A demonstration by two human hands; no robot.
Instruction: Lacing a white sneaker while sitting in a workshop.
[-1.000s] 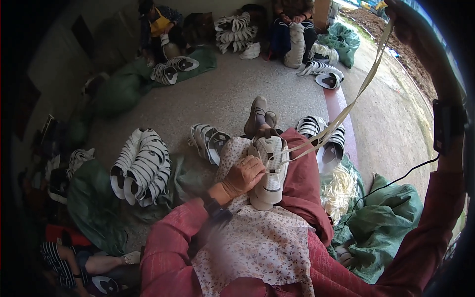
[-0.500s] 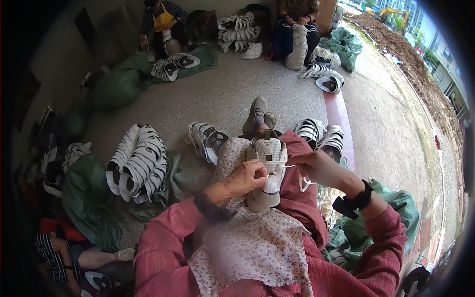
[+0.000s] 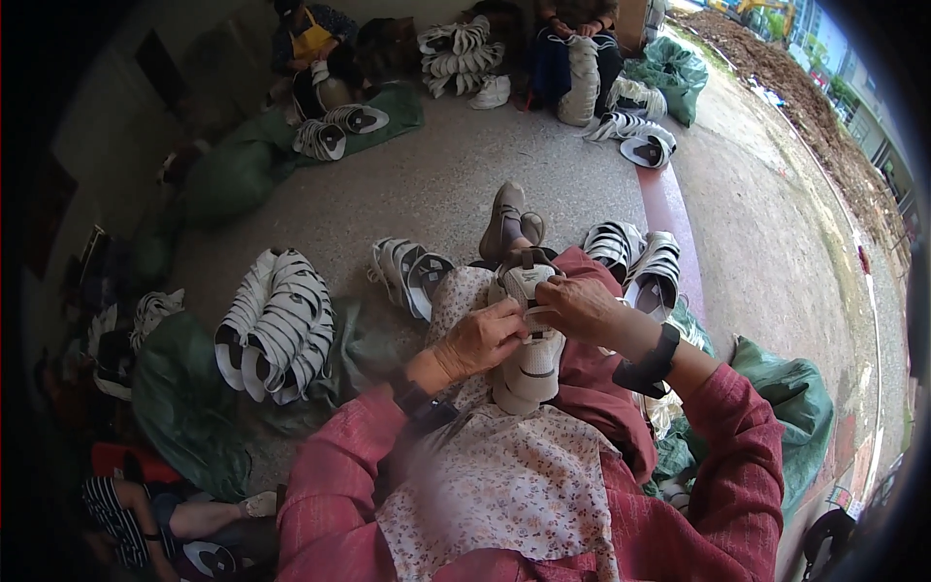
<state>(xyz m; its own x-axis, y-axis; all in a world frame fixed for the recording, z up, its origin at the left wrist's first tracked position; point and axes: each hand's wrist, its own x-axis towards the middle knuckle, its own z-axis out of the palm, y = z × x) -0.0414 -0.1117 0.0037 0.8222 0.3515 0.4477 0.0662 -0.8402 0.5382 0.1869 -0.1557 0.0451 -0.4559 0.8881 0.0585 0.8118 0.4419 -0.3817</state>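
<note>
A white and beige shoe upper (image 3: 531,376) lies on my lap, its toe toward me and its dark-lined collar away from me. My left hand (image 3: 480,339) is closed at the left edge of the lacing opening, thumb and fingertips pinched together. From the other side my right hand (image 3: 589,312) reaches over the tongue, its fingers bent in a pinch. A short stretch of white shoelace (image 3: 536,312) shows between the two hands, and both seem to grip it. The fingertips partly hide the eyelets. A floral apron (image 3: 499,475) covers my lap beneath the shoe upper.
Nested shoe uppers (image 3: 281,325) stand in rows at the left, with a smaller group (image 3: 409,276) ahead and more (image 3: 652,267) at the right. Green sacks (image 3: 786,403) lie on both sides. Two people (image 3: 315,44) sit across the floor with shoe uppers. Another person (image 3: 126,514) is at lower left.
My right hand has moved left and in over the shoe upper; the lace it held out to the right is now drawn in close. My left hand has shifted slightly up.
</note>
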